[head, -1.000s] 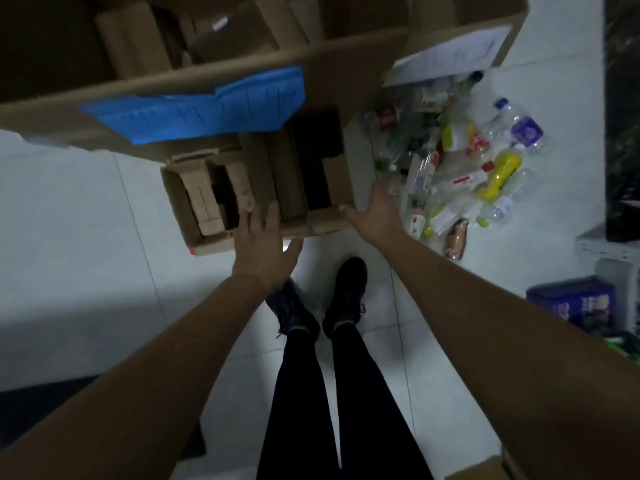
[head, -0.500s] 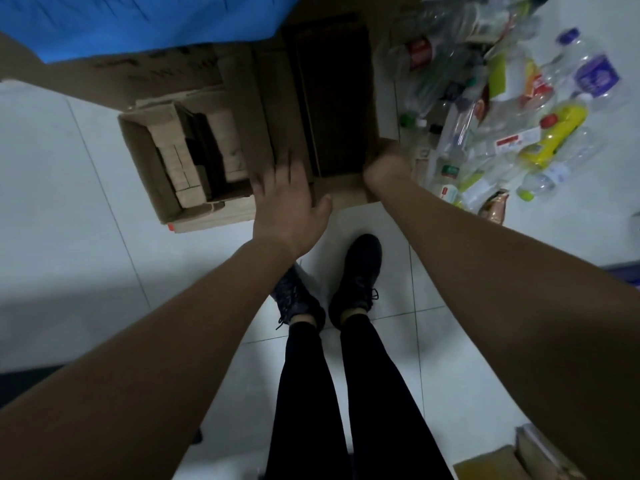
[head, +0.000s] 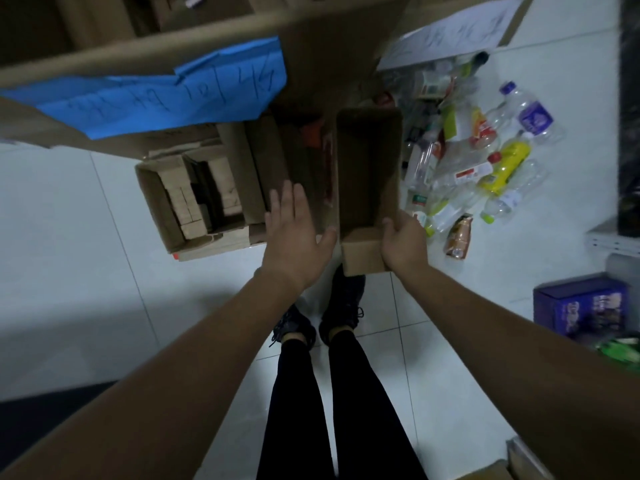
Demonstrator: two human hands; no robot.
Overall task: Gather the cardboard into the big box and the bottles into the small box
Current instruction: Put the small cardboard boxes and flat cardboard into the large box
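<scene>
My right hand [head: 403,242] grips the near end of a narrow open cardboard box [head: 369,174], lifted off the floor above my feet. My left hand [head: 294,237] hovers open beside it, thumb close to the box's left wall. A big cardboard box [head: 194,32] with a blue paper label [head: 166,95] fills the top of the view, with cardboard inside. A smaller box with a white paper label [head: 450,32] stands at the top right. A pile of plastic bottles [head: 478,161] lies on the white floor to the right.
An open carton holding cardboard pieces [head: 194,199] sits on the floor at the left, more flattened cardboard [head: 263,168] beside it. A purple box [head: 585,310] stands at the right edge. My feet [head: 325,313] are on white tiles below the held box.
My right hand has taken hold of the narrow cardboard box and lifted it toward me. My left hand has stayed open beside it. The camera has tilted back up, showing the big box again.
</scene>
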